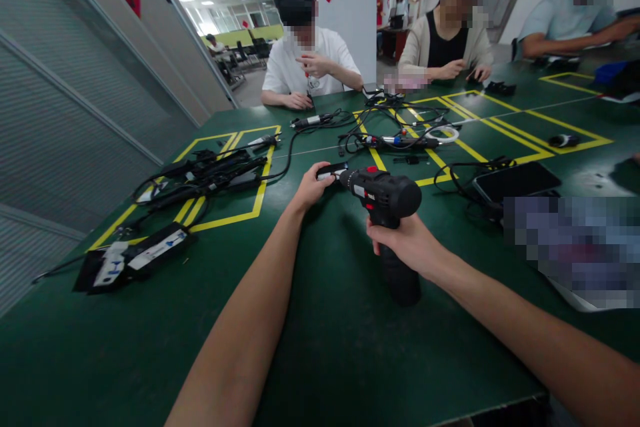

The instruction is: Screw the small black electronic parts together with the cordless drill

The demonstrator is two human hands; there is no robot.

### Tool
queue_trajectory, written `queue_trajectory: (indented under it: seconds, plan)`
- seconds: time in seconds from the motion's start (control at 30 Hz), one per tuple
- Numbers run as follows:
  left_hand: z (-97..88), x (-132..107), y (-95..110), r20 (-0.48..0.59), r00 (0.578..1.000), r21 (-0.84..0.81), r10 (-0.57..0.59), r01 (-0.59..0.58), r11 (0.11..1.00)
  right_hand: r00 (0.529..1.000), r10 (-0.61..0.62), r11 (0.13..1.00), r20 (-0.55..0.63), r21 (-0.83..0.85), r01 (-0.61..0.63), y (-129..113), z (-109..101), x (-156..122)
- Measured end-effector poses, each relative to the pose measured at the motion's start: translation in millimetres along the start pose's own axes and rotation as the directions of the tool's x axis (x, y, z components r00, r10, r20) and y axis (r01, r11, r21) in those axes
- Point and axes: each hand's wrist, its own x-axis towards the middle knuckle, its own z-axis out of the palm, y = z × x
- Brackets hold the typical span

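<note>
cables [400,127] and tablet [517,181] lie beyond drill [385,197]; right hand [407,243] clamps its handle, left hand [313,187] pinches its chuck.

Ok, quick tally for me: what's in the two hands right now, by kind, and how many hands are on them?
Cordless drill: 1, handle held in the right hand.
Small black-and-white part at the drill's nose: 1, held by the left hand.
Hands gripping: 2.
Total held things: 2.
</note>
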Motion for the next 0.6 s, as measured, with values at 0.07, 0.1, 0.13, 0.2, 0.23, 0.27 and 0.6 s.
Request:
queue_trajectory:
  seconds: [0.07, 0.1, 0.13, 0.2, 0.23, 0.27, 0.6]
  plan:
    - [0.0, 0.1, -0.6, 0.0, 1.0, 0.003, 0.002, -0.002, 1.0, 1.0, 0.0, 1.0, 0.002, 0.001, 0.0, -0.2, 0.2, -0.1]
    - [-0.1, 0.1, -0.8, 0.001, 1.0, 0.004, 0.004, -0.004, 1.0, 1.0, 0.002, 1.0, 0.005, 0.001, -0.002, -0.3, 0.2, -0.2]
    - [-0.2, 0.1, -1.0, 0.002, 1.0, 0.005, 0.008, -0.008, 1.0, 1.0, 0.004, 1.0, 0.006, 0.0, -0.004, -0.4, 0.1, -0.2]
    - [-0.4, 0.1, -1.2, 0.004, 1.0, 0.007, 0.018, -0.018, 1.0, 1.0, 0.008, 1.0, 0.01, 0.002, -0.008, -1.0, -0.3, -0.4]
    - [-0.5, 0.0, -1.1, 0.004, 1.0, 0.008, 0.021, -0.021, 1.0, 1.0, 0.011, 1.0, 0.01, 0.003, -0.011, -1.4, -0.5, -0.5]
    - [-0.5, 0.0, -0.9, 0.003, 1.0, 0.01, 0.024, -0.024, 1.0, 1.0, 0.014, 1.0, 0.009, 0.002, -0.014, -1.8, -0.7, -0.5]
    - [-1.0, -0.7, 1.5, 0.009, 1.0, 0.002, 0.003, -0.003, 1.0, 1.0, -0.003, 1.0, 0.004, -0.01, 0.003, -1.8, 0.3, -1.4]
